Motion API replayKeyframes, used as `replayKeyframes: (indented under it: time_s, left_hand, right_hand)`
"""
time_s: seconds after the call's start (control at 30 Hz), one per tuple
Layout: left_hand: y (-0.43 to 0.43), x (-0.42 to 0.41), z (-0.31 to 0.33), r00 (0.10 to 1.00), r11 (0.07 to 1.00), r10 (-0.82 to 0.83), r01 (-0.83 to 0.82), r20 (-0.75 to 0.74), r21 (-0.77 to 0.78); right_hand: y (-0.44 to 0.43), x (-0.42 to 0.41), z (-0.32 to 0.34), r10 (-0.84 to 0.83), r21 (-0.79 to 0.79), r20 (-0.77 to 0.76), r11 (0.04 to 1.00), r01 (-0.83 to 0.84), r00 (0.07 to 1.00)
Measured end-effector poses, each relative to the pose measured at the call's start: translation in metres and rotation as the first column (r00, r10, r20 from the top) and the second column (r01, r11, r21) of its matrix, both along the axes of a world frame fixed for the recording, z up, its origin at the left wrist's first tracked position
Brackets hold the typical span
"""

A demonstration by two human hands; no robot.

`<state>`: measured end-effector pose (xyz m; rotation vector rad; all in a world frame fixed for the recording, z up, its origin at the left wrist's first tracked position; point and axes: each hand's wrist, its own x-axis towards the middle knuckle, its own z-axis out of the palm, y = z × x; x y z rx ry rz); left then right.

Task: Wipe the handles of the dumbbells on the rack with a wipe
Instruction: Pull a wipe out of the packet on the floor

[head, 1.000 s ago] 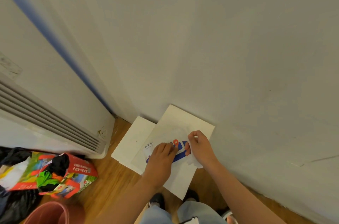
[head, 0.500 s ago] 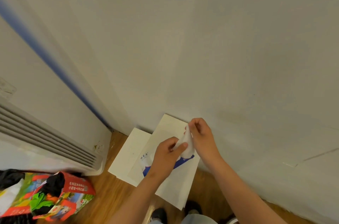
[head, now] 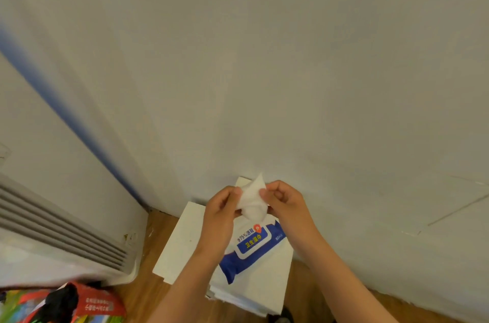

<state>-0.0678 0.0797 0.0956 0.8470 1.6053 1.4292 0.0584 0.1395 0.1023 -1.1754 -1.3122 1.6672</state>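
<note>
Both of my hands are raised in front of me, close together, with one white wipe (head: 252,197) caught between them. My left hand (head: 221,213) pinches the wipe's left edge with thumb and fingertips, and my right hand (head: 287,202) pinches the right edge the same way, the other fingers curled in toward the palm. The wipe is crumpled, bunched at the bottom, with one corner sticking up above my fingers.

Just below my hands lies the pack of wipes (head: 254,246), white with a blue label and blue end, its length running slantwise. It rests on a white board (head: 267,288) that lies flat on the wooden floor (head: 143,293) and reaches the foot of the pale wall (head: 291,71). My left wrist covers part of the pack. A second white board (head: 180,251) lies beside and partly under the first, on its left.

Further left stands a white unit with long horizontal slats (head: 60,238), its corner near the left board but apart from it. A red and green printed bag (head: 100,304) sits at the bottom left with something black (head: 63,301) lying on top of it. A blue stripe (head: 53,100) runs slantwise down the wall toward the corner.
</note>
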Motion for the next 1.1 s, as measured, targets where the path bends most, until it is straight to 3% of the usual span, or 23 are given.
replayKeyframes:
  time_s: [0.13, 0.23, 0.33, 0.57, 0.7, 0.8, 0.87, 0.93, 1.0, 1.07, 1.1]
  left_hand:
    - [0.003, -0.023, 0.005, 0.994, 0.993, 0.107, -0.108, 0.037, 0.037]
    - [0.007, -0.031, 0.012, 0.997, 0.995, -0.063, 0.06, 0.037, 0.078]
    - [0.013, -0.021, 0.016, 0.979, 0.979, -0.197, 0.199, -0.06, 0.032]
    - [0.023, -0.02, 0.023, 0.967, 0.986, -0.154, 0.163, -0.205, 0.027]
    - [0.026, -0.019, 0.025, 0.912, 0.985, -0.156, 0.172, -0.38, 0.009]
    - [0.027, -0.02, 0.029, 0.82, 0.982, -0.176, 0.181, -0.545, -0.045]
    - [0.027, -0.022, 0.033, 0.815, 0.986, -0.15, 0.166, -0.56, -0.022]
    - [0.029, -0.022, 0.038, 0.891, 0.989, -0.115, 0.143, -0.439, 0.031]
    - [0.032, -0.017, 0.042, 0.992, 0.993, -0.093, 0.099, -0.082, 0.07]
    - [0.033, -0.01, 0.045, 0.932, 0.997, -0.074, 0.056, 0.355, 0.062]
    - [0.034, -0.007, 0.045, 0.885, 0.998, -0.054, 0.044, 0.462, 0.033]
  right_hand:
    - [0.002, -0.003, 0.011, -0.09, 0.01, -0.032, 0.996, 0.09, 0.995]
    - [0.006, -0.002, 0.017, -0.056, -0.005, -0.07, 0.998, 0.056, 0.996]
    - [0.005, -0.004, 0.024, 0.012, 0.016, -0.101, 1.0, -0.01, 0.995]
    - [0.008, 0.001, 0.028, 0.001, -0.014, -0.15, 1.0, -0.003, 0.989]
    - [0.012, 0.001, 0.03, 0.036, 0.002, -0.196, 0.999, -0.036, 0.98]
    - [0.013, 0.003, 0.027, -0.002, -0.007, -0.204, 1.0, 0.001, 0.979]
    - [0.015, 0.007, 0.025, -0.055, -0.04, -0.218, 0.998, 0.048, 0.974]
    - [0.018, 0.011, 0.024, -0.069, -0.051, -0.226, 0.997, 0.06, 0.972]
    - [0.022, 0.01, 0.025, -0.052, -0.04, -0.247, 0.998, 0.043, 0.968]
    - [0.024, 0.009, 0.025, -0.033, -0.018, -0.242, 0.999, 0.029, 0.97]
    - [0.024, 0.008, 0.026, -0.026, -0.01, -0.24, 1.0, 0.025, 0.97]
